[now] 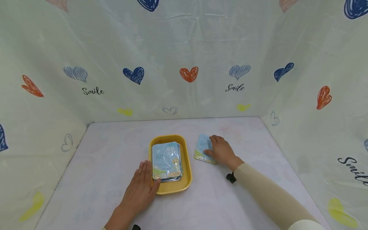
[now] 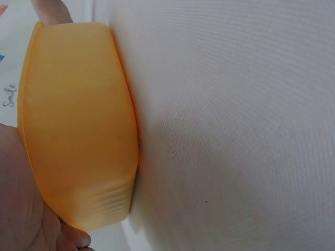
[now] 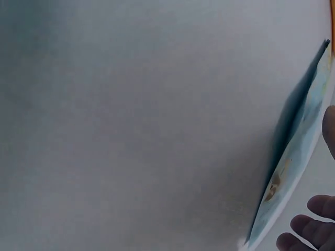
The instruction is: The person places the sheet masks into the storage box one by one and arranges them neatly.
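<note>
A yellow tray [image 1: 188, 172] stands on the table with a stack of light blue flat packets [image 1: 166, 159] in it. My left hand [image 1: 141, 187] rests against the tray's near left rim, fingers straight and thumb over the edge. In the left wrist view the palm lies along the rim of the tray [image 2: 78, 115]. To the right of the tray, a single light blue packet [image 1: 202, 148] lies flat. Over its right side hovers my right hand [image 1: 222, 151], thumb and fingers spread. The right wrist view shows the fingertips [image 3: 303, 225] just above the packet [image 3: 293, 162].
A white cloth covers the table [image 1: 109, 143]. Pale sheeting [image 1: 161, 44] printed with hearts and "Smile" surrounds it at the back and both sides. Dark wrist devices show near both wrists, one of them a black piece [image 1: 231, 178] by the right sleeve.
</note>
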{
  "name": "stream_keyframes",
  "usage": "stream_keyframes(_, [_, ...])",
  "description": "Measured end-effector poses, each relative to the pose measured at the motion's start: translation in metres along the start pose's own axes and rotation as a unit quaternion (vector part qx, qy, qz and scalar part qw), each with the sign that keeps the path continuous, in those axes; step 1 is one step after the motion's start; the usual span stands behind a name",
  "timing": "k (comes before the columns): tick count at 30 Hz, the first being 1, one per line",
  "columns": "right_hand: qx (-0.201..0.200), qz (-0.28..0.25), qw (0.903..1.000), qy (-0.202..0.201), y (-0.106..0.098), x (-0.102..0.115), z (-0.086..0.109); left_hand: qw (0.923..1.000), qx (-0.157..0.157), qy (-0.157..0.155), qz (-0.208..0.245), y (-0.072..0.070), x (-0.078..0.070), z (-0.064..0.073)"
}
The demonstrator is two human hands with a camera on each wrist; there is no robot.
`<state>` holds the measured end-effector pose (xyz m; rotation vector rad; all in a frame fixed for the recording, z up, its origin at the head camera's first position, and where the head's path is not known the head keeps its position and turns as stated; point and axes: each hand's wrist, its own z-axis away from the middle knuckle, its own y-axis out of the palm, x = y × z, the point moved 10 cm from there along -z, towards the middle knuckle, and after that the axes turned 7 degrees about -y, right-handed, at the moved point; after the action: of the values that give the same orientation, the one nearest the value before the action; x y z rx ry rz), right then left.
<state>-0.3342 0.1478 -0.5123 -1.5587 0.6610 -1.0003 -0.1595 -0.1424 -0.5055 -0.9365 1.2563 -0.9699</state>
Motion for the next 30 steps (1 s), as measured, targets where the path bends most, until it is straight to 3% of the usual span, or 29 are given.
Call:
stream_keyframes(11, [0.066, 0.076, 0.9936, -0.051, 0.022, -0.001, 0.009, 0.9999, 0.010, -0.003, -0.002, 0.002, 0.003, 0.000])
stream_keyframes(22, [0.112, 0.071, 0.9874, -0.087, 0.017, -0.014, 0.032, 1.0000, 0.005, 0.001, -0.008, 0.003, 0.002, -0.002])
stream_keyframes(26, [0.097, 0.071, 0.9882, -0.095, 0.007, -0.022, 0.034, 0.9998, -0.009, 0.012, -0.015, 0.001, 0.001, -0.002])
stream_keyframes(30, [0.045, 0.080, 0.9927, -0.078, -0.008, -0.036, 0.028, 0.9995, -0.012, 0.018, -0.023, -0.001, 0.001, -0.001])
